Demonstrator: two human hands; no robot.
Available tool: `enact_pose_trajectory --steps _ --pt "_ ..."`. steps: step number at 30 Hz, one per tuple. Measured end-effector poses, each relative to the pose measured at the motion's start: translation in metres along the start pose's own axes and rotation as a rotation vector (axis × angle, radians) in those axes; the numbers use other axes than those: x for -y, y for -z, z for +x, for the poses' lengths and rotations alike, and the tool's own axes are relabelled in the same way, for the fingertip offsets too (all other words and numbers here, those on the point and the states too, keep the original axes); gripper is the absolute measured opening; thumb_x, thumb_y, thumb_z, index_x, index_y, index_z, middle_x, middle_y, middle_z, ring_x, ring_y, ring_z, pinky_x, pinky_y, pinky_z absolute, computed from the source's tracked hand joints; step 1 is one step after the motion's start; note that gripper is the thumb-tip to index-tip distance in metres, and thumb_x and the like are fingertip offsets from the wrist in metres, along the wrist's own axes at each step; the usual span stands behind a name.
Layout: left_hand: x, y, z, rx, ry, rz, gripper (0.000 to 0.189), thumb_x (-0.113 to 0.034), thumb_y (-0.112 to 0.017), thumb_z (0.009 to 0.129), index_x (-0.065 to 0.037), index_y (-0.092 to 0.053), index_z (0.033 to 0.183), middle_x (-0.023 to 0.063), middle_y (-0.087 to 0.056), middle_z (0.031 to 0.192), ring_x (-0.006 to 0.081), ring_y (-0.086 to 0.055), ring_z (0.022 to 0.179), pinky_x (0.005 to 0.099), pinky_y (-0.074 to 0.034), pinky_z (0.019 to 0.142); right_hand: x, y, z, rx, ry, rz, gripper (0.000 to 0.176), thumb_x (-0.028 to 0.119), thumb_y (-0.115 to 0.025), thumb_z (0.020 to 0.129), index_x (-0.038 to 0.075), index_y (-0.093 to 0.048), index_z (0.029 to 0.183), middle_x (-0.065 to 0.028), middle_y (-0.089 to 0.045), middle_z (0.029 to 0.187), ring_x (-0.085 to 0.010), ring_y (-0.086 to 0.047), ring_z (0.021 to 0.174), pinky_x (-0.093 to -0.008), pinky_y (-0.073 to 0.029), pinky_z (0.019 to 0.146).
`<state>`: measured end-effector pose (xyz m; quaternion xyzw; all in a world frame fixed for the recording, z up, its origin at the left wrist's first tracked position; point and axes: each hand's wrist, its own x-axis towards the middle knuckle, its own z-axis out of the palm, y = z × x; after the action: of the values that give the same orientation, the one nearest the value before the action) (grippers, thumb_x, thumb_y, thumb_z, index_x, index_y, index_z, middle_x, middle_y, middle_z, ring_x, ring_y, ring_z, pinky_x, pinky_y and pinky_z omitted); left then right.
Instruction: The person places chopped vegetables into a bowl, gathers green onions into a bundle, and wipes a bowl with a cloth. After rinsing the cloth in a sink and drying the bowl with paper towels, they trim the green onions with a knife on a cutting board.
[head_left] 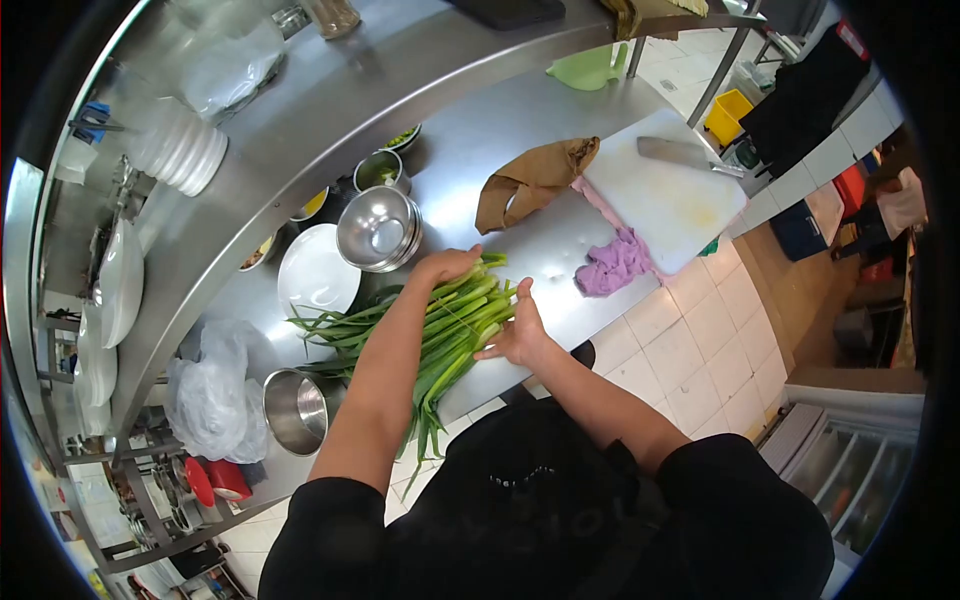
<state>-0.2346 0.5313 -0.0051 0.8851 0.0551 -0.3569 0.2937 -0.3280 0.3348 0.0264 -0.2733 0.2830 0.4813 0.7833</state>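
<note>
A large bunch of green onions (450, 325) lies across the steel counter, pale stalk ends to the right and long leaves hanging over the near edge. Along the far side of the bunch rests my left hand (450, 264), its visible fingers stretched out and touching the stalks. At the near right side, my right hand (522, 330) has its thumb raised and fingers spread, against or very close to the pale ends. Neither hand is wrapped round the bunch. Some of the left hand's fingers are hard to make out.
Beyond the bunch stand stacked steel bowls (380, 230) and a white plate (318, 268). A steel pot (296, 410) and plastic bags (215, 390) sit left. Right are brown paper (535, 185), a purple cloth (613, 264), and a white cutting board (670, 200) with a cleaver (680, 155).
</note>
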Motion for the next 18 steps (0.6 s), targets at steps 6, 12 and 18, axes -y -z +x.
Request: enact_pose_trajectory --steps 6,12,18 --pt "-0.028 0.008 -0.029 0.363 0.19 -0.42 0.07 -0.06 -0.028 0.099 -0.004 -0.065 0.116 0.0138 -0.065 0.118 0.0248 -0.061 0.103 0.0395 -0.045 0.094 0.002 -0.011 0.0 0.006 0.066 0.095 0.09 0.082 -0.019 0.085 0.021 -0.025 0.151 -0.0171 -0.021 0.156 -0.0477 -0.018 0.141 -0.0741 -0.011 0.106" --pt "-0.015 0.002 -0.012 0.485 0.275 -0.636 0.054 -0.055 -0.04 0.099 -0.009 -0.068 0.103 0.0061 -0.069 0.102 0.0173 -0.062 0.083 0.0376 -0.05 0.082 0.006 -0.007 0.011 0.121 0.052 0.176 0.091 0.083 -0.015 0.085 0.021 -0.028 0.15 -0.0145 -0.021 0.156 -0.0419 -0.022 0.142 -0.074 -0.015 0.104" --pt "-0.009 -0.002 0.006 0.507 0.311 -0.526 0.036 -0.043 -0.05 0.095 -0.013 -0.07 0.099 0.0016 -0.07 0.09 0.0148 -0.061 0.073 0.0349 -0.051 0.071 0.01 -0.004 0.014 0.191 0.007 0.265 0.1 0.084 -0.005 0.083 0.013 -0.028 0.149 -0.0183 -0.025 0.155 -0.0443 -0.024 0.141 -0.0752 -0.012 0.104"
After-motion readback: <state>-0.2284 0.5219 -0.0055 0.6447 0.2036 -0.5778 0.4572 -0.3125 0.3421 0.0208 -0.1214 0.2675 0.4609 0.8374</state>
